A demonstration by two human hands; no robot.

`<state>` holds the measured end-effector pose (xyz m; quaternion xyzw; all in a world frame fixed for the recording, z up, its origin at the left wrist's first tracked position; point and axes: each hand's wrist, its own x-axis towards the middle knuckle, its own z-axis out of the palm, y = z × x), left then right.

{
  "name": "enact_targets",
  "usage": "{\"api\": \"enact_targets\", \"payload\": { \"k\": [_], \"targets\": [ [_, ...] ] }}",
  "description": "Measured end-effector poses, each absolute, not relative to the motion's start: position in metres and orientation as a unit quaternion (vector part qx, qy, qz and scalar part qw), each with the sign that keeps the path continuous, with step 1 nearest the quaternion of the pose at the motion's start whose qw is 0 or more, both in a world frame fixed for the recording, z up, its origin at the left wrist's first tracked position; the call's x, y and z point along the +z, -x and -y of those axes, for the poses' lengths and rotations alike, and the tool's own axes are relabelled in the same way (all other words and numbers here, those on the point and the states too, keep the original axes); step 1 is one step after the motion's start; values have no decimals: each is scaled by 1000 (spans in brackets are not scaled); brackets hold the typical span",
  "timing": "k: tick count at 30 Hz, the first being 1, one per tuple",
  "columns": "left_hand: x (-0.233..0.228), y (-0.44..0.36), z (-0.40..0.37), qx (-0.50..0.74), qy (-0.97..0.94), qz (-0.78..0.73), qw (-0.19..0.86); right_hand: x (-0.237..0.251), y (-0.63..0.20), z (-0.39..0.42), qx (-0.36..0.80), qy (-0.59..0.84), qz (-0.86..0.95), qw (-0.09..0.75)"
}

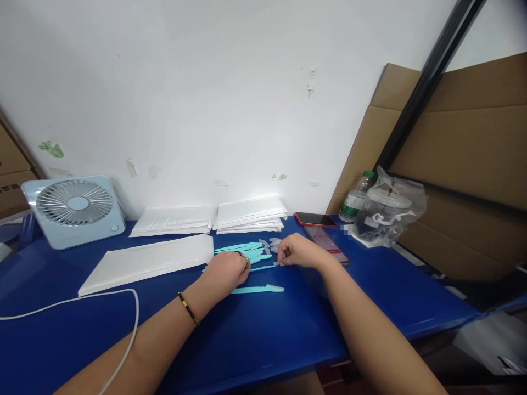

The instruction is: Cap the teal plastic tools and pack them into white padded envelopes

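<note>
My left hand (230, 269) is closed around the handle of a turquoise eyebrow razor (263, 268), which points to the right. At the razor's far end my right hand (300, 251) pinches a small translucent cap (276, 264); whether the cap sits on the blade I cannot tell. Behind my left hand lies a pile of similar turquoise razors (251, 249). Several loose translucent caps (274, 242) lie beside the pile, close to my right fingers. Nearer to me, a single razor (259, 289) rests on the blue table (263, 334), its handle end partly hidden by my left hand.
White padded envelopes lie in a left stack (173, 220), a right stack (251, 215) and singly (148, 262). A fan (78, 211) stands left. Two phones (316, 220), a bottle (354, 200) and a bagged cup (385, 214) are right. A white cable (135, 307) crosses my left arm.
</note>
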<state>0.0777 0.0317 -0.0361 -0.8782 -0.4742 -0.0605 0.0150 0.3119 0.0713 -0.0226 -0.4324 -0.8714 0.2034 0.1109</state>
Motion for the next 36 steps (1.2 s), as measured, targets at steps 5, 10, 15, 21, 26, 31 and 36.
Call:
{"api": "enact_targets", "payload": {
  "k": [5,10,15,21,26,31,36],
  "targets": [
    [-38,-76,-33,-62,879,473,8,-19,-315,-70,196,445,868,98],
    [-36,-77,-32,-54,876,479,16,-21,-312,-69,220,429,870,104],
    [-36,-79,-31,-55,880,471,16,-26,-308,-69,236,420,868,118],
    [-37,-77,-28,-48,893,448,-4,-28,-300,-67,288,391,867,109],
    [-34,-72,-31,-85,883,459,-44,-21,-313,-68,304,425,844,122],
    [-30,-67,-38,-85,852,516,12,-14,-332,-75,169,536,808,176],
    [-32,-67,-40,-66,841,537,3,-26,-326,-81,127,526,824,165]
  ]
}}
